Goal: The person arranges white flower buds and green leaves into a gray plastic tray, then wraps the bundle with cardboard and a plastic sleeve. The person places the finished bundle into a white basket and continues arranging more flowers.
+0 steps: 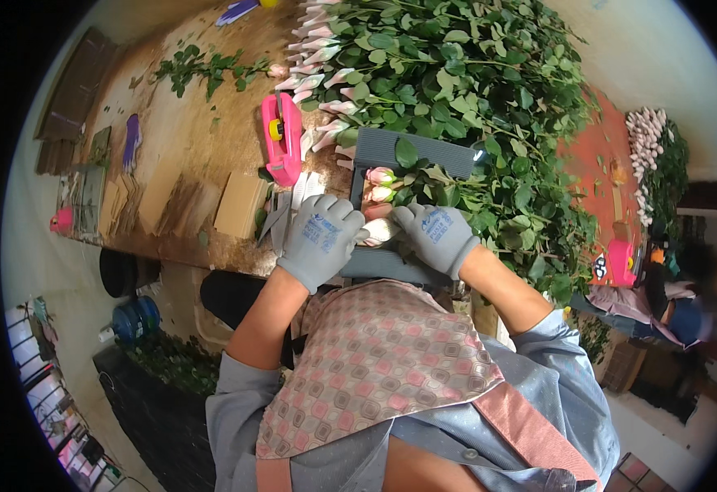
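Note:
My left hand (319, 239), in a grey glove, has curled fingers closed on the left end of a pale, sleeved rose bud (379, 233). My right hand (436, 234), also gloved, is closed at that rose's other end. Just above them several pink roses (380, 176) lie in a dark ridged tray (420, 152) with leafy stems to the right. A pink tape dispenser (283, 164) with a yellow core stands beyond my left hand, and white paper strips (305, 184) lie beside it.
Stacked leafy roses (448, 74) cover the back right of the worn wooden table (178, 107). Cardboard pieces (239, 205) and purple gloves (132, 139) lie left. A red side table (580, 189) holds more roses; a person (653, 312) is at the right. A blue water jug (135, 320) sits below left.

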The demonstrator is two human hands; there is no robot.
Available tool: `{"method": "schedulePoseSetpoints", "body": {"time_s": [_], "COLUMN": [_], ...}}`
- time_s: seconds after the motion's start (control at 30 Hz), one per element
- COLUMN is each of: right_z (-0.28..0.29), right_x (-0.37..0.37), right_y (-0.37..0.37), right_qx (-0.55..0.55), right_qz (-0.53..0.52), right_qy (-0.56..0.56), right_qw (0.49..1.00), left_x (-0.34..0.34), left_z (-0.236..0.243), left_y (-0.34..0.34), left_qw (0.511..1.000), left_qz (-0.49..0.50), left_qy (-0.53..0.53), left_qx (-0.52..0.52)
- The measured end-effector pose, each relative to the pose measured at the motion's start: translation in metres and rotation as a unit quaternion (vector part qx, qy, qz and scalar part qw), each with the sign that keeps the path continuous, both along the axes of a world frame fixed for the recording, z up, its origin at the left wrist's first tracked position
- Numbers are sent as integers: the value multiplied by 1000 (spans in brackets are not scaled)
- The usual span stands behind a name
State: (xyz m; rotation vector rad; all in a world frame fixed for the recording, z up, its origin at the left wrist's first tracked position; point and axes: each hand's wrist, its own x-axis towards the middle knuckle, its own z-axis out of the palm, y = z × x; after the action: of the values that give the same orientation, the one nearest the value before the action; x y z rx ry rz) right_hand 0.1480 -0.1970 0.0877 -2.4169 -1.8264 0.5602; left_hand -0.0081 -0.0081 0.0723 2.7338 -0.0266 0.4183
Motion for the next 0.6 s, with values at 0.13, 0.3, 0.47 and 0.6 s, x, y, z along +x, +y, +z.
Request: {"method": "schedulePoseSetpoints", "body": {"time_s": [0.13,0.3,0.47,0.6], "right_z": [0,13,18,9], "right_x": [8,8,22,14], "right_y": [-11,-5,-15,-6], "right_qx": [33,15,-20,-27], "right_qz": [26,81,54,70], "right_qy": [11,-36,-33,-30], "right_qw": [999,996,998,997], "left_x": [-8,-24,-60,-68], "left_z": [11,28,35,13], "left_y": [8,26,74,46], "left_qw": [1000,1000,987,985], "left_qz": [-23,1,143,113], "left_qy": [9,8,77,132], "left_qx": [16,20,16,16]}}
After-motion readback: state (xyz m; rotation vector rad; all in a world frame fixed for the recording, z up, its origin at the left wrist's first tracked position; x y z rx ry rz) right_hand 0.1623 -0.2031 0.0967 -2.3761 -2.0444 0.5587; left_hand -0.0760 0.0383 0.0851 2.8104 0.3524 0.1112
